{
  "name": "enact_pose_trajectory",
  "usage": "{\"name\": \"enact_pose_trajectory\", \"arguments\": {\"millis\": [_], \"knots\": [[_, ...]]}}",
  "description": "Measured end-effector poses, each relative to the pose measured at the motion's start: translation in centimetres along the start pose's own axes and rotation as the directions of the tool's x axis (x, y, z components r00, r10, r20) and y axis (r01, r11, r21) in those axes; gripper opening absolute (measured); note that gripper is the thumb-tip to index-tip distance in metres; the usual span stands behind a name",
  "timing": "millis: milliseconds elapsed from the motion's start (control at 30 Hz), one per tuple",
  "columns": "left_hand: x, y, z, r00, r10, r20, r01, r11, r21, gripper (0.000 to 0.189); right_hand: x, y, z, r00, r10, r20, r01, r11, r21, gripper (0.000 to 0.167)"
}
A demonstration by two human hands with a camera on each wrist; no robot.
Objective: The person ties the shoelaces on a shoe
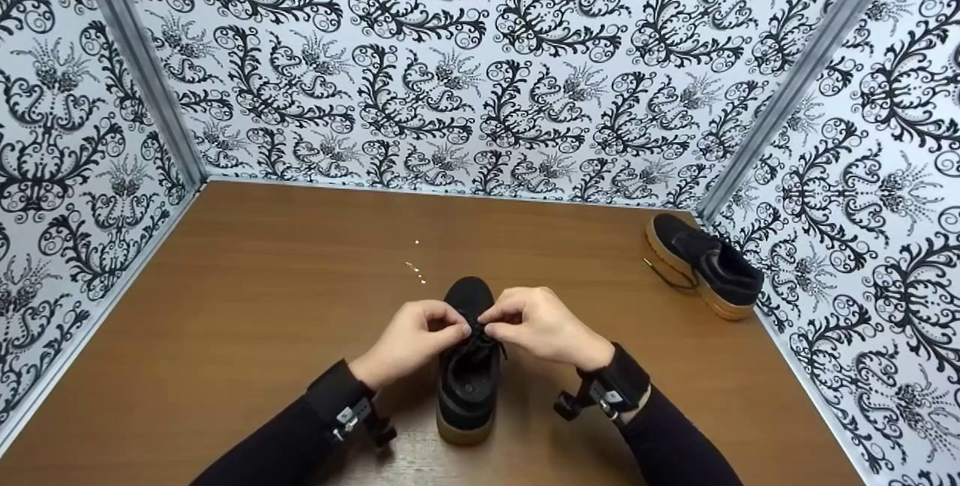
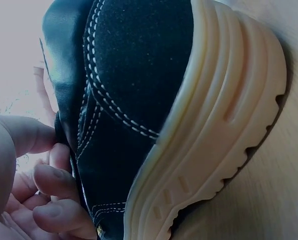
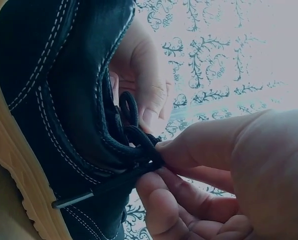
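A black shoe (image 1: 469,295) with white stitching and a tan sole (image 2: 213,95) stands upright on the table, its toe pointing away from me. Over its tongue, my left hand (image 1: 416,337) pinches the black shoelace between thumb and forefinger. From the other side my right hand (image 1: 546,327) pinches the same shoelace (image 3: 146,141), close to the left fingertips. The right wrist view shows the lace looped near the right thumb, with one tipped lace end (image 3: 74,200) hanging along the shoe's side. In the left wrist view the shoe's side hides part of the left fingers.
A second black shoe (image 1: 705,265) with a tan sole sits at the table's right edge, a loose lace (image 1: 670,276) beside it. Small pale specks (image 1: 415,270) lie beyond the first shoe. Patterned walls (image 1: 465,73) enclose the brown table (image 1: 262,283).
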State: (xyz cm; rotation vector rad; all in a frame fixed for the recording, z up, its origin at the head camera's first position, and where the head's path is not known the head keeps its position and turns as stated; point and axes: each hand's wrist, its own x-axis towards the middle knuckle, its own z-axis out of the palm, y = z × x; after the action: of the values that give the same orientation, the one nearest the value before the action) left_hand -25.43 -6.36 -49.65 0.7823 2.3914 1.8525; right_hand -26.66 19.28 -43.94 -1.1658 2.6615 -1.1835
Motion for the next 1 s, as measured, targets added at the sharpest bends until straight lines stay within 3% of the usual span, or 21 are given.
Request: {"name": "enact_pose_trajectory", "arguments": {"millis": [267,567,1000], "knots": [[0.0,-0.1,0.1,1.000,0.004,-0.006,-0.004,1.000,0.002,0.006,0.0,0.0,0.2,1.000,-0.007,-0.007,0.006,1.000,-0.008,0.014],[0.0,-0.1,0.1,1.000,0.006,0.002,-0.006,1.000,-0.014,0.006,0.0,0.0,0.6,0.995,0.092,-0.026,-0.091,0.995,0.041,0.009],[0.1,0.1,0.2,1.000,0.021,-0.010,-0.021,1.000,-0.017,0.010,0.1,-0.1,1.1,0.997,0.004,-0.075,-0.007,0.999,-0.035,0.009]]}}
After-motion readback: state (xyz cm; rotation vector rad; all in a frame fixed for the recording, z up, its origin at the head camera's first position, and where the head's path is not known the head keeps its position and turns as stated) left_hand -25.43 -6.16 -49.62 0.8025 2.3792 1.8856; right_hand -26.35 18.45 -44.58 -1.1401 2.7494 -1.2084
